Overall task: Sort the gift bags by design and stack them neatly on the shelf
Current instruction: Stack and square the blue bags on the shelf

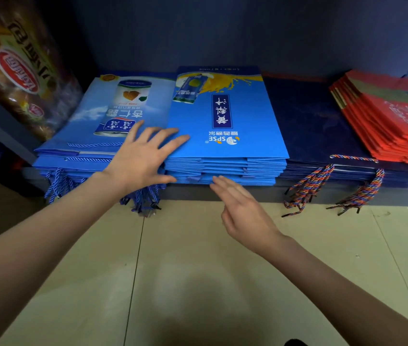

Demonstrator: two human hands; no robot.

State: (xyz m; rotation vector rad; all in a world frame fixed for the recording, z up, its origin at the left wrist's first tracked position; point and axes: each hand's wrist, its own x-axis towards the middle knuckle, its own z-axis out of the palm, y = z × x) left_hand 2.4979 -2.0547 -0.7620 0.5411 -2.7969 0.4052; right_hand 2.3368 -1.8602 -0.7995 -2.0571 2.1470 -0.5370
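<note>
Where the dark blue shelf runs low above the pale tiled floor, four flat stacks of glossy paper gift bags lie side by side on it. Beyond the fingers of the right hand sits the bright blue stack, its top bag printed with a can, a yellow splash and white characters, its layered edges squared toward the front. Under and beyond the fingers of the left hand lies the sky-blue stack, printed with a tall can, with blue twisted cord handles hanging off the shelf lip. Well to the right of both hands rest the navy stack, with its multicoloured braided cords dangling, and the red stack, fanned slightly at its edges. A crinkly clear bread package leans far left of the fingers. The left hand lies spread flat across the seam between the two blue stacks, fingers straight and apart, gripping nothing. The right hand is relaxed and unclenched, fingertips at the front edge of the bright blue stack.
</note>
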